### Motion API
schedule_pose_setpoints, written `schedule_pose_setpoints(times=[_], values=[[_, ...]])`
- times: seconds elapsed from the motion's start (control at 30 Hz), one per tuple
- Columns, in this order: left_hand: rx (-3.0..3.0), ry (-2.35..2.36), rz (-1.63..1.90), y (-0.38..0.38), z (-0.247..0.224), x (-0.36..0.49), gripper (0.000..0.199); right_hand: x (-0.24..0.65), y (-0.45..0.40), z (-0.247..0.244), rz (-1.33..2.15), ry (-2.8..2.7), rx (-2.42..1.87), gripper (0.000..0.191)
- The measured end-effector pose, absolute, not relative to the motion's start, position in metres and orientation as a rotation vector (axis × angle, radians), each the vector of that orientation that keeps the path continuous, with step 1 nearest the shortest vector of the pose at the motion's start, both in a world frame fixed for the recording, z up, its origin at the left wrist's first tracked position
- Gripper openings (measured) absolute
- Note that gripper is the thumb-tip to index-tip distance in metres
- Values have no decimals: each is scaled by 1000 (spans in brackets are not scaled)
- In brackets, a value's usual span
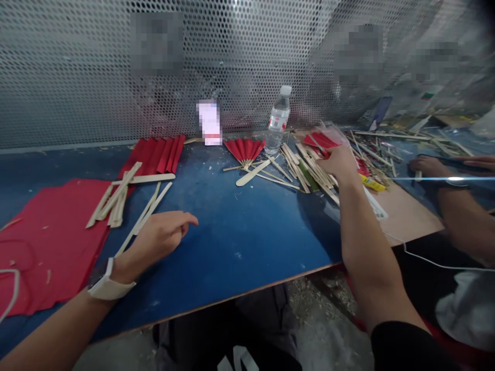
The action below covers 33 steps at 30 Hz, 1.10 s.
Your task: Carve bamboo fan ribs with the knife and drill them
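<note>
My left hand [164, 232] rests above the blue table, index finger stretched forward and slightly bent, nothing visible in it. Thin bamboo strips [149, 208] pass beside and beneath that wrist. My right hand [340, 162] reaches over a pile of bamboo strips [303, 170] at the right, fingers closed near a thin greyish piece I cannot identify. Folded red paper [325, 140] lies just beyond these fingers. Between the hands, farther back, sits a small pleated red fan [245, 150] on slim ribs. A flat, round-ended bamboo slat [253, 172] lies in front of it.
Red paper sheets [58, 237] and pleated red paper [154, 154] lie at left with bamboo strips [116, 198]. A phone [209, 122] and water bottle [278, 121] stand by the perforated metal screen [240, 62]. At right, another person's hand [425, 167] is near scattered strips.
</note>
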<state>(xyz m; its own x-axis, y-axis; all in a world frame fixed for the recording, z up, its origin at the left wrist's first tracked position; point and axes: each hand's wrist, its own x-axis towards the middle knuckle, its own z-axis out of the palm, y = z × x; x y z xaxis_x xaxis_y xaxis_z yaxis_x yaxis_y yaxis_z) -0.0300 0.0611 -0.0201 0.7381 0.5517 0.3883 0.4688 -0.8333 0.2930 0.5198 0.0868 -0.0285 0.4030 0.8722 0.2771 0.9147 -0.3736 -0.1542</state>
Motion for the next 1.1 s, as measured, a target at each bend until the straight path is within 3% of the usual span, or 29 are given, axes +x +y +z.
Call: schedule_pose_setpoints(times=[0.23, 0.43, 0.8, 1.0, 1.1], values=[[2758, 832, 675, 59, -17, -29, 38, 449, 108, -33, 20, -1912, -2192, 28], [2754, 834, 647, 59, -15, -29, 37, 425, 108, -39, -56, -1932, -2237, 22], [2756, 816, 683, 59, -15, -28, 36, 403, 103, -31, -149, -1890, -2220, 27], [2778, 754, 712, 59, -18, -28, 38, 369, 105, -33, -20, -2342, -1829, 55], [2805, 729, 728, 60, -21, -31, 38, 359, 107, -34, -29, -2439, -1768, 53]])
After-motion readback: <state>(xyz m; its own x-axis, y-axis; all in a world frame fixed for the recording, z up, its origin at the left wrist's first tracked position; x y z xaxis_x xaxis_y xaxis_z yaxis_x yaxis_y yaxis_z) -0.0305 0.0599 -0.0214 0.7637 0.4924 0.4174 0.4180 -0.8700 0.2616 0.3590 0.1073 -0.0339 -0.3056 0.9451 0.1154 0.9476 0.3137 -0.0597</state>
